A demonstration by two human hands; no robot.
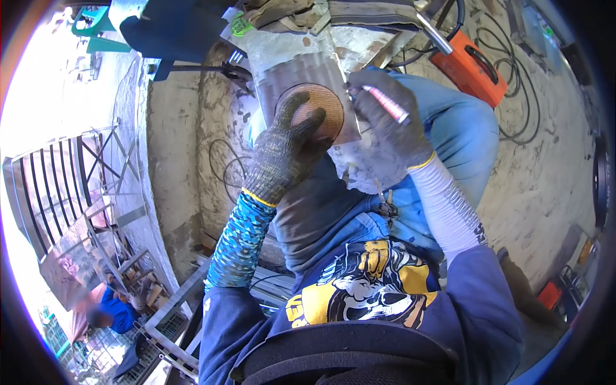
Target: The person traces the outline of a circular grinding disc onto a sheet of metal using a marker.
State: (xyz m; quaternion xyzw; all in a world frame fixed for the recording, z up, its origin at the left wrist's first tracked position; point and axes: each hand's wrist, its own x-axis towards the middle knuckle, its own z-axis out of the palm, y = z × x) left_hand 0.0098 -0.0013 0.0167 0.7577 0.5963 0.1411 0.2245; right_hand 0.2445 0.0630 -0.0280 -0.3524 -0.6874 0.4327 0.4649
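A round brown disc with a mesh-like face (327, 106), like a cutting disc, lies on a grey metal sheet (273, 67). My left hand (289, 141), in a dark knit glove, grips the disc's near left part and presses it against the sheet. Some of its fingertips are hidden. My right hand (391, 122), gloved alike, is closed around a white and red marker (387, 104) just right of the disc. The marker's tip end points up-left, near the sheet's right edge; I cannot tell whether it touches.
An orange-red machine with a black handle (471, 69) stands on the floor at upper right, cables (523, 83) beside it. Metal frames (167, 327) stand at lower left. Another person in blue (119, 311) is farther left. A dark blue object (173, 32) is at upper left.
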